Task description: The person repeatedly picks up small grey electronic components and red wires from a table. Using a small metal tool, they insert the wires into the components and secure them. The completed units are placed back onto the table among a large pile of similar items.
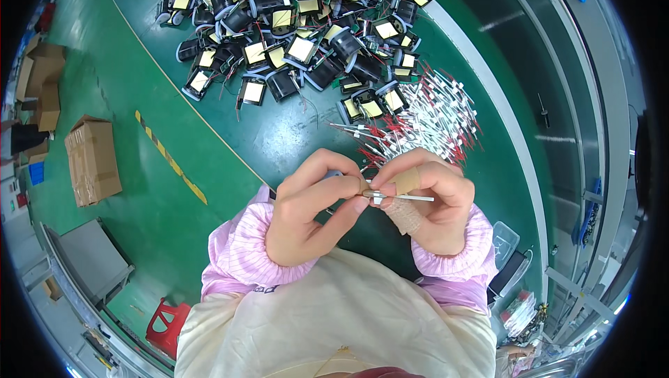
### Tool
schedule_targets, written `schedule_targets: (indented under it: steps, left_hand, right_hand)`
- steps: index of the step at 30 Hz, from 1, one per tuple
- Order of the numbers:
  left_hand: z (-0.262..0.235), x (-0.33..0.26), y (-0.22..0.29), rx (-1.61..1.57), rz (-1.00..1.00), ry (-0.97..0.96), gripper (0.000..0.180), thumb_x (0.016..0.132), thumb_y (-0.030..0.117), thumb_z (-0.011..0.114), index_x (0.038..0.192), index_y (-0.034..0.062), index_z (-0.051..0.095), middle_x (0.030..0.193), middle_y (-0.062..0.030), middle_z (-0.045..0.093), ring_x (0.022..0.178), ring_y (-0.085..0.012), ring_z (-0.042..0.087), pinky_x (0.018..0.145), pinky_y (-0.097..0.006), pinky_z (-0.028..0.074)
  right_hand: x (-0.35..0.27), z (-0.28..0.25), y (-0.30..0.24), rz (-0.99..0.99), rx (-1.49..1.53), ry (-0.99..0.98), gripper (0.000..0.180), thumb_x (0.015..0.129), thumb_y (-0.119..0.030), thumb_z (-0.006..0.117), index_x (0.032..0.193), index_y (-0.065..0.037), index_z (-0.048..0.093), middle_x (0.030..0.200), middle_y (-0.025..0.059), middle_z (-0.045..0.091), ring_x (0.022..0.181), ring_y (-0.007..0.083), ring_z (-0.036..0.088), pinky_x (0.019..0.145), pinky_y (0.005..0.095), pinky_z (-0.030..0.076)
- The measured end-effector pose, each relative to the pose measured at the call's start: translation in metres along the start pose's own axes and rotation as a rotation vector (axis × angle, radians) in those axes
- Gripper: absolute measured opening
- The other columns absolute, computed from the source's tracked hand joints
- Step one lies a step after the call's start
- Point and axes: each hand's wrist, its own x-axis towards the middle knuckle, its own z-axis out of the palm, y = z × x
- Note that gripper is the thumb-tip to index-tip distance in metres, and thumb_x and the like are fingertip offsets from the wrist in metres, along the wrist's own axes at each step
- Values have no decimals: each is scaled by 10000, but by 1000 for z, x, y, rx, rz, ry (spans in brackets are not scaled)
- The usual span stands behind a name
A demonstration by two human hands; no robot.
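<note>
In front of my chest, my left hand (306, 211) and my right hand (446, 204) meet with fingertips pinched together. Between them is a thin white wire piece (420, 198) with a small pale block near the fingertips; its straight end sticks out to the right. Tan bandages wrap a finger and the thumb of my right hand. What lies inside my left fingertips is partly hidden. Just beyond the hands spreads a heap of similar white pieces with red ends (435, 117).
A large pile of black curved housings with yellowish pads and thin wires (300, 50) covers the far side of the green table (279, 130). A clear plastic box (504, 240) sits right of my sleeve. Cardboard boxes (94, 162) and a red stool (166, 326) stand at left.
</note>
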Motion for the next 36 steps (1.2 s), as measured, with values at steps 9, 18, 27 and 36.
schedule_targets:
  steps: [9,18,27,36]
  left_hand:
    - [-7,1,-5,-91,38,-78,150,824,-52,625,962,-47,684,972,-164,615,798,-209,632,676,-293,513]
    - [-9,-2,2,-232,-40,-77,158,822,-38,598,941,-63,699,969,-196,621,817,-235,650,718,-325,548]
    - [-9,-3,-2,-185,-7,-73,130,794,-66,665,918,-35,692,962,-134,602,790,-185,634,674,-285,516]
    - [-5,0,5,61,86,-12,110,767,-42,695,876,-29,700,874,-122,609,635,-217,630,553,-292,500]
  right_hand:
    - [0,-13,-2,167,451,89,143,815,117,674,942,64,639,1006,186,640,836,203,673,714,291,574]
    - [7,-5,-3,258,759,15,606,712,92,789,1246,34,508,1063,135,612,903,171,639,805,290,522]
    - [6,3,2,5,1,3,192,722,95,760,896,26,719,847,115,681,746,153,649,647,258,495]
    - [5,7,0,18,-45,30,176,720,77,760,880,13,726,818,104,686,702,149,648,613,249,485]
